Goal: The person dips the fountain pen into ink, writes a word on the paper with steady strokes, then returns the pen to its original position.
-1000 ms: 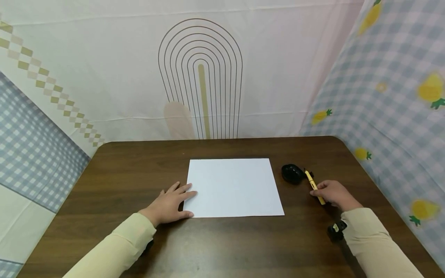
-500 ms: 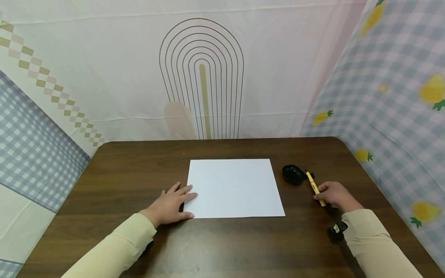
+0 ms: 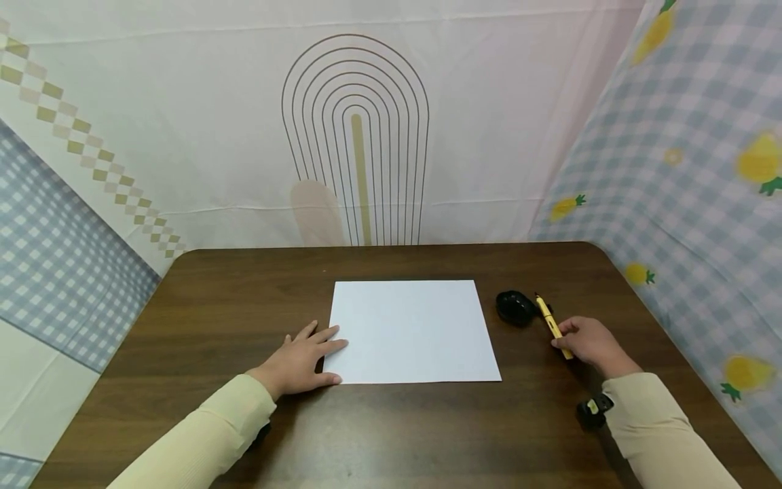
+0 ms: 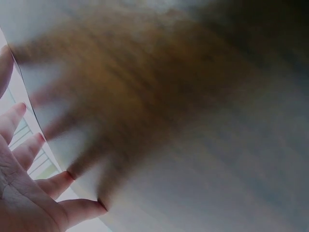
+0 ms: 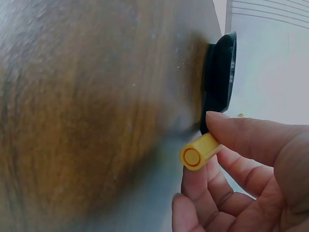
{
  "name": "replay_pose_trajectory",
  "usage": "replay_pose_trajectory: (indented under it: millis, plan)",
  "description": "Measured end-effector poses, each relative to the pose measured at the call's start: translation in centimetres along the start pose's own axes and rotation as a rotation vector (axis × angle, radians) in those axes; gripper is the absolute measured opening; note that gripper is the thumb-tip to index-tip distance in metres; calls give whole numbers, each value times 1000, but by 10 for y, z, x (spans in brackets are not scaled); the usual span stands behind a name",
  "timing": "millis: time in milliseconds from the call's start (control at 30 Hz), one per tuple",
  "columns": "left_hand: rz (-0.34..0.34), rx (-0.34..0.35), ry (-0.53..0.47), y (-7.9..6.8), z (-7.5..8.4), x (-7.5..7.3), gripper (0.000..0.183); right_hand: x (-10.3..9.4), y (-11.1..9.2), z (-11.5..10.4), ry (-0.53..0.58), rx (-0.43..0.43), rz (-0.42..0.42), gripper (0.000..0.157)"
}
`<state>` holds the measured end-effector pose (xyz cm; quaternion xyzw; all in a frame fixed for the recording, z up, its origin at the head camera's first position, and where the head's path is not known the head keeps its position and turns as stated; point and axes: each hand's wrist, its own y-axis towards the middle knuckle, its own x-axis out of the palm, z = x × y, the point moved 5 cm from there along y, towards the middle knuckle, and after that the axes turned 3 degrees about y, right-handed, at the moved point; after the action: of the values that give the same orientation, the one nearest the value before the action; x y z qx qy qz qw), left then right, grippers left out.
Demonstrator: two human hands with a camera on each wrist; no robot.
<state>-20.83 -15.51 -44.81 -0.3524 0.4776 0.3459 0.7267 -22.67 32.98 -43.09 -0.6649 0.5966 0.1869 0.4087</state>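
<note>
two hands are before us: our right hand (image 3: 589, 341) pinches a yellow pen (image 3: 553, 328) near its rear end, and our left hand (image 3: 297, 365) is spread, fingertips at the left edge of a white sheet (image 3: 412, 333). we see the pen right of the sheet, its long axis running away from us and slanting left, dark tip beside a black rounded object (image 3: 514, 308). around these spreads a brown wood-grain table (image 3: 427, 435); beyond hangs white cloth (image 3: 489, 122) printed with arches, flanked by blue checked cloth (image 3: 690, 102).
</note>
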Motion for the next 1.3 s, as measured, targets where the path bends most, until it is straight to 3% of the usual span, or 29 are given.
replay_pose_trajectory:
  millis: [333,967,1300]
  plan:
    - [3,1,3,1,-1,1,65,-1,-2,-9,-50,-58,34,37]
    - [-2,-1,-4,-1,0,1,65,0,-5,-26,-86,-111,17,29]
    - [0,5,-7,-1,1,1,64,0,-5,-31,-89,-95,3,29]
